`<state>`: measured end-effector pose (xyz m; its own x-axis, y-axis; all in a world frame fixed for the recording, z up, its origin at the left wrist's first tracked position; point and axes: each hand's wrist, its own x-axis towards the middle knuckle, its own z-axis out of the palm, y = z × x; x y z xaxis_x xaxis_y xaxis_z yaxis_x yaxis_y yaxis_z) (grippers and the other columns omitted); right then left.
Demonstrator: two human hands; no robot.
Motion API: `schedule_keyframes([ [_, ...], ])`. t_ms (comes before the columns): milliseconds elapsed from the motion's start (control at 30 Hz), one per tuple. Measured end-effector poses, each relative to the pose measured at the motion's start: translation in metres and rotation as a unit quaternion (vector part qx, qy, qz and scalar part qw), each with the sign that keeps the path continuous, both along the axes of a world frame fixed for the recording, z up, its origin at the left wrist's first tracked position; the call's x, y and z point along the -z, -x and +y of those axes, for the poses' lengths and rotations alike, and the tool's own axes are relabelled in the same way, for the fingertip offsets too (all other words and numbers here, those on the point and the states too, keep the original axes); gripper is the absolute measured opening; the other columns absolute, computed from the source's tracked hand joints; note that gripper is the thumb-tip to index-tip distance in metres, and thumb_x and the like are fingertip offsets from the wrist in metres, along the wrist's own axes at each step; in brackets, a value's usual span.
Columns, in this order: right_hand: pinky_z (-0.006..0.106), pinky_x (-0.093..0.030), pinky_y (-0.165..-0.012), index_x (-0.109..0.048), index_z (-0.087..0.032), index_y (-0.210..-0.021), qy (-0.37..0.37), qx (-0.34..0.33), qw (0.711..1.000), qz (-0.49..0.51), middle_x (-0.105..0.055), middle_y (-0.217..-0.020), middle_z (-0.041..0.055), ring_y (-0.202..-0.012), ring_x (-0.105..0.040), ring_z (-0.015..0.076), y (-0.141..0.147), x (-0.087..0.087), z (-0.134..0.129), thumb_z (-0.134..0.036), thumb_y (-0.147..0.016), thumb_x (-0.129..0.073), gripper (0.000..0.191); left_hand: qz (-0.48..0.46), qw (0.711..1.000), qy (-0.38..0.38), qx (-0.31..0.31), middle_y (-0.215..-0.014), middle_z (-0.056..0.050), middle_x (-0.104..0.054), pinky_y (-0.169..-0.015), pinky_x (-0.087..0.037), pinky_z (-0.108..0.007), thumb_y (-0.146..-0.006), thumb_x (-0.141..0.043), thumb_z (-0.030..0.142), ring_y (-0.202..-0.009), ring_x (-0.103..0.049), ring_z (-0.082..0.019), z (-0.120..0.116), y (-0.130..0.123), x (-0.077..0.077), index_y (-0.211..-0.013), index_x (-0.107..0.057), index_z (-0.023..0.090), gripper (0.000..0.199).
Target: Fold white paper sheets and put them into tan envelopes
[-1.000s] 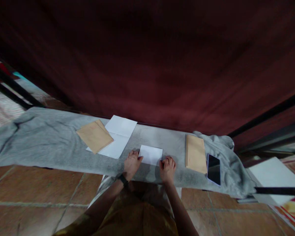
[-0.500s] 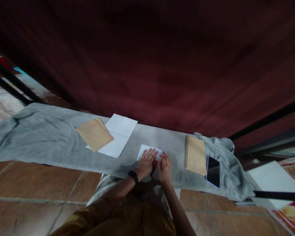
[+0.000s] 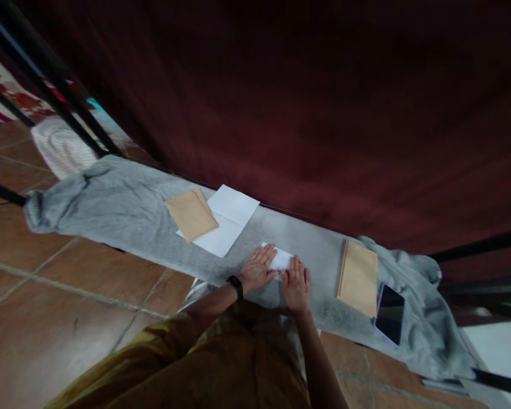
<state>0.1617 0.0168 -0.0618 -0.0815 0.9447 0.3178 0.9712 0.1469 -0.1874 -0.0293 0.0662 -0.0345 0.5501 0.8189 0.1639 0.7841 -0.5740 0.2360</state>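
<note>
A small folded white paper (image 3: 281, 260) lies on the grey cloth (image 3: 319, 244) in front of me. My left hand (image 3: 258, 269) rests flat on its left part, fingers stretched out. At the paper's right edge lies my right hand (image 3: 297, 285), its fingers extended and pressing down. Further left, a larger creased white sheet (image 3: 234, 213) is partly covered by brown envelopes (image 3: 191, 216). To the right is a stack of brown envelopes (image 3: 358, 277), with a dark-screened phone (image 3: 390, 314) beside it.
A dark red curtain (image 3: 289, 125) hangs behind the cloth-covered surface. Black bars (image 3: 68, 108) stand at the left, and another black bar (image 3: 485, 245) is at the right. Tiled floor (image 3: 68, 307) shows below. Grey cloth is bunched at both ends.
My hands have moved apart, and my right hand has flattened at the paper's right side. The view has turned, so more floor shows at the left.
</note>
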Motion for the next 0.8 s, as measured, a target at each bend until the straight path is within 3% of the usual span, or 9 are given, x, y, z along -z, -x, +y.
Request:
schedule_keyframes([
  [467,0.053,-0.027,-0.117,-0.023,-0.015,-0.159,-0.018,0.021,1.0,0.005,-0.043,-0.155,0.0152,-0.143,-0.038,0.0289,-0.007,-0.003,-0.012,-0.037,-0.106,-0.027,0.057,0.02,0.999,-0.002,-0.029,-0.162,-0.02,-0.028,-0.124,-0.013,-0.049,-0.099,-0.037,0.06,-0.152,-0.023,-0.031,-0.004,0.008,-0.001,-0.154,-0.031,0.009,0.075],
  [667,0.053,-0.029,-0.116,-0.028,-0.014,-0.157,-0.027,-0.048,0.998,0.02,-0.042,-0.156,0.0177,-0.142,-0.04,0.0296,0.007,-0.001,-0.028,-0.039,-0.106,-0.028,0.056,0.02,0.999,-0.002,-0.026,-0.163,-0.019,-0.028,-0.123,-0.014,-0.049,-0.1,-0.034,0.061,-0.152,-0.022,-0.03,-0.003,0.011,-0.001,-0.154,-0.032,0.01,0.074],
  [800,0.053,-0.026,-0.118,-0.027,-0.013,-0.157,-0.049,-0.058,0.997,0.014,-0.042,-0.155,0.0197,-0.142,-0.041,0.0289,0.005,0.001,-0.04,-0.039,-0.106,-0.03,0.058,0.02,0.999,0.001,-0.037,-0.162,-0.019,-0.031,-0.123,-0.015,-0.05,-0.101,-0.035,0.058,-0.151,-0.025,-0.029,-0.004,0.01,-0.005,-0.153,-0.033,0.01,0.071],
])
